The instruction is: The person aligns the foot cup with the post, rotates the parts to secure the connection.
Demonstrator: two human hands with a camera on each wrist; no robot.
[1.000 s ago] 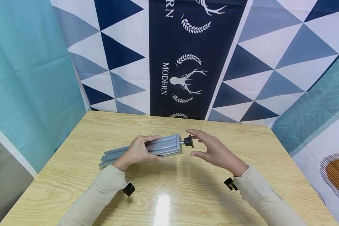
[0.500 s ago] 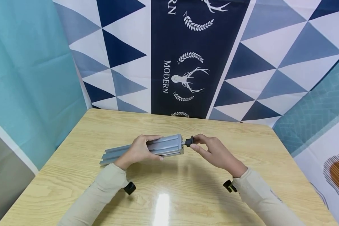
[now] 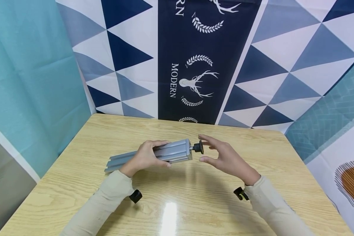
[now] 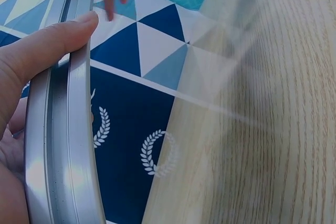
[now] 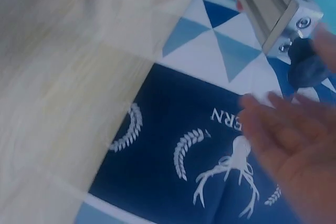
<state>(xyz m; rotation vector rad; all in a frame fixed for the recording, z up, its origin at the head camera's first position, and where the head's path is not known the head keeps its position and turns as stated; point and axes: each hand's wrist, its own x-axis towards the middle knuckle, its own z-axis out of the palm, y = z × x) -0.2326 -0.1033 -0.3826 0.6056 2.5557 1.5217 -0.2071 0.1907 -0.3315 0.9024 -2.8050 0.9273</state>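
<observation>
My left hand [image 3: 146, 159] grips a silver aluminium extrusion profile [image 3: 172, 151] with grooved sides, thumb on the near side and fingers over the far side. Its right end is raised over the table, while the far left end slopes down toward the tabletop. A black levelling foot [image 3: 198, 147] on a short metal stud sticks out of the capped right end. Around that foot, my right hand [image 3: 224, 159] is spread with thumb and fingers apart from it. In the right wrist view, bolts show in the end plate [image 5: 295, 27] beside the black foot [image 5: 306, 66].
The wooden table [image 3: 171, 186] lies under both hands and reflects a bright light near its front. Patterned cloth [image 3: 186, 62] hangs behind the back edge, and a teal curtain [image 3: 32, 75] at the left. Black camera mounts [image 3: 135, 196] sit at the wrists.
Half a second ago my right fingers and thumb pinched the black foot; now they have spread off it, much as they stood a second ago. The left hand keeps its hold.
</observation>
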